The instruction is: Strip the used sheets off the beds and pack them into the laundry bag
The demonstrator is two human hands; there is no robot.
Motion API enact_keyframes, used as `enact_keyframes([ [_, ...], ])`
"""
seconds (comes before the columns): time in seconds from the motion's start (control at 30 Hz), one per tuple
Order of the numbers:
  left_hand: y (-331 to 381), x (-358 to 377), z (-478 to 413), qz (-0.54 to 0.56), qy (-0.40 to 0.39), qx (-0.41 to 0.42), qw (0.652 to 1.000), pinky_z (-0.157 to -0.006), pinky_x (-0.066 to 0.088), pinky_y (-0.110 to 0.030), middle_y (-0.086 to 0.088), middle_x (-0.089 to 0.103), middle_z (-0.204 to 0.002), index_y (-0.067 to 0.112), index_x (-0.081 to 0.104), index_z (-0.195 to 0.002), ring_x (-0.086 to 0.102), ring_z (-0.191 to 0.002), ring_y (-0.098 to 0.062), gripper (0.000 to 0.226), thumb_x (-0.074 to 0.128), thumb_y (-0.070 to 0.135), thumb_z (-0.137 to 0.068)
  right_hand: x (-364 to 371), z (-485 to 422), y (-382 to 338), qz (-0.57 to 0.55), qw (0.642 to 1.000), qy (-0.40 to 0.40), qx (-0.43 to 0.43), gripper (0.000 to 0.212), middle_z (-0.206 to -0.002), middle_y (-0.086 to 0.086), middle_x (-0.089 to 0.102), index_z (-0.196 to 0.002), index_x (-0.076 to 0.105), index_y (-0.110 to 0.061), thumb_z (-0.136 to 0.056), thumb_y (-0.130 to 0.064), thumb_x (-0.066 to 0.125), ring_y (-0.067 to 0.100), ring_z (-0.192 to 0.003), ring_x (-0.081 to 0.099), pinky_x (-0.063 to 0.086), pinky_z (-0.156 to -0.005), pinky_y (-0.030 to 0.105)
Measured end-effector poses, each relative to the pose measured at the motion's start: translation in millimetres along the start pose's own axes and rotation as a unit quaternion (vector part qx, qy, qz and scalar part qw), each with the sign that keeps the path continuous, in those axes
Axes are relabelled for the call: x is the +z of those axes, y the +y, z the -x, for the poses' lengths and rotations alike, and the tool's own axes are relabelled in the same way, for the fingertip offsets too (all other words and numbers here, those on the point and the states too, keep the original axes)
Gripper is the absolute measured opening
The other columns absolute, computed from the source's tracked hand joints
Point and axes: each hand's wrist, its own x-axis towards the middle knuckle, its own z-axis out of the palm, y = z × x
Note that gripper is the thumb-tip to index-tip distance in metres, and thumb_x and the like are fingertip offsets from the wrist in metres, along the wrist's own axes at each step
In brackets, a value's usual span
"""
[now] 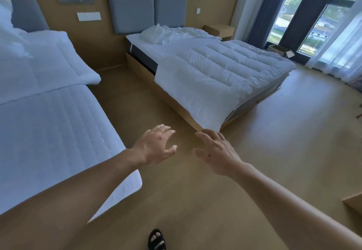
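the near bed [49,132] lies just beside the left hand [154,145], its quilted pad bare. the far bed [143,55] stands ahead, a white duvet [215,69] draped over it, a crumpled sheet [166,33] by its headboard, well apart from both hands. left hand and right hand [217,151] hover over the floor [274,132], fingers spread, holding nothing.

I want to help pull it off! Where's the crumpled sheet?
Look at the bed nearest the window. At its head end, below the grey headboard pads, lies the crumpled sheet. It is thin and wrinkled, unlike the puffy quilted duvet beside it.
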Motion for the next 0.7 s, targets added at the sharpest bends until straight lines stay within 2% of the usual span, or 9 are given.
enact_keyframes([
  [0.1,-25,-18,-55,0.009,-0.006,-0.011,1.000,-0.119,0.020,-0.037,0.000,0.028,-0.162,0.020,0.033,-0.154,0.017,-0.152,-0.015,0.085,0.025,0.061,-0.080,-17,-64,15,-0.001,1.000,-0.012,0.009,0.062,-0.161,-0.008,0.023,-0.155,0.031,-0.030,-0.100,-0.054,0.046,0.016,-0.149,0.019,0.024,-0.117,0.038],
  [0.2,-50,-35,-109,0.000,0.002,-0.012,1.000,-0.120,0.020,-0.037,0.000,0.028,-0.162,0.020,0.032,-0.154,0.017,-0.152,-0.015,0.077,0.032,0.061,-0.089,-29,-128,25,-0.010,1.000,-0.001,0.006,0.063,-0.161,-0.007,0.024,-0.154,0.032,-0.030,-0.099,-0.056,0.046,0.017,-0.149,0.020,0.026,-0.117,0.039],
  [0.27,-67,-44,-144,0.003,0.012,-0.015,1.000,-0.120,0.020,-0.037,-0.001,0.028,-0.162,0.020,0.032,-0.154,0.017,-0.152,-0.016,0.067,0.041,0.054,-0.098,-33,-166,29,-0.023,1.000,-0.001,0.003,0.063,-0.161,-0.007,0.025,-0.154,0.032,-0.029,-0.099,-0.057,0.045,0.016,-0.149,0.020,0.028,-0.117,0.039],
  [0.4,-95,-55,-212,0.009,0.009,-0.030,0.999,-0.121,0.017,-0.036,0.000,0.026,-0.163,0.021,0.031,-0.155,0.015,-0.152,-0.015,0.065,0.043,0.051,-0.099,-40,-245,44,-0.027,0.999,-0.019,-0.016,0.063,-0.163,-0.008,0.021,-0.155,0.030,-0.031,-0.100,-0.058,0.042,0.015,-0.150,0.017,0.030,-0.114,0.041],
  [0.53,-125,-72,-289,0.008,0.016,-0.056,0.998,-0.122,0.017,-0.036,0.000,0.025,-0.163,0.021,0.030,-0.155,0.015,-0.152,-0.015,0.066,0.042,0.052,-0.099,-47,-342,65,-0.032,0.998,-0.020,-0.046,0.062,-0.162,-0.005,0.022,-0.155,0.031,-0.029,-0.100,-0.057,0.042,0.017,-0.150,0.016,0.026,-0.119,0.040],
  [0.7,-160,-115,-374,0.007,0.037,-0.110,0.993,-0.123,0.020,-0.038,-0.003,0.028,-0.163,0.019,0.032,-0.154,0.018,-0.152,-0.017,0.082,0.027,0.060,-0.084,-72,-463,80,-0.026,0.995,-0.028,-0.095,0.063,-0.163,-0.004,0.022,-0.156,0.028,-0.030,-0.101,-0.057,0.039,0.019,-0.150,0.016,0.022,-0.120,0.040],
])
